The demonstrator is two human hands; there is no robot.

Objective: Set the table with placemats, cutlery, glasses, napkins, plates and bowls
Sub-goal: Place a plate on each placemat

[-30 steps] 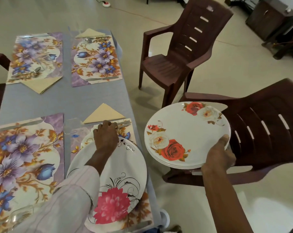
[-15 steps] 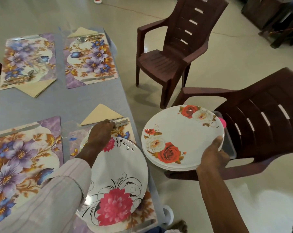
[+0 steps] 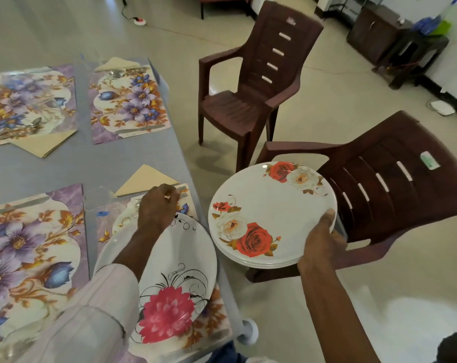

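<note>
Left hand (image 3: 158, 205) grips pink-flower plate (image 3: 180, 258), far rim; right hand (image 3: 321, 239) clamps rose plates (image 3: 269, 205), near rim.

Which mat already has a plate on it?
The near right mat: the pink-flower plate lies on it. The far left mat, far right mat and near left mat have none.

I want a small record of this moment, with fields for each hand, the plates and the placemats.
left hand: at far rim of pink-flower plate; grip hidden
right hand: holds stack of rose plates beside the table, thumb on top
pink-flower plate: on near right placemat
no plate yet: near left placemat, far left placemat, far right placemat
chairs: near chair, far chair, both brown, right of table
</note>
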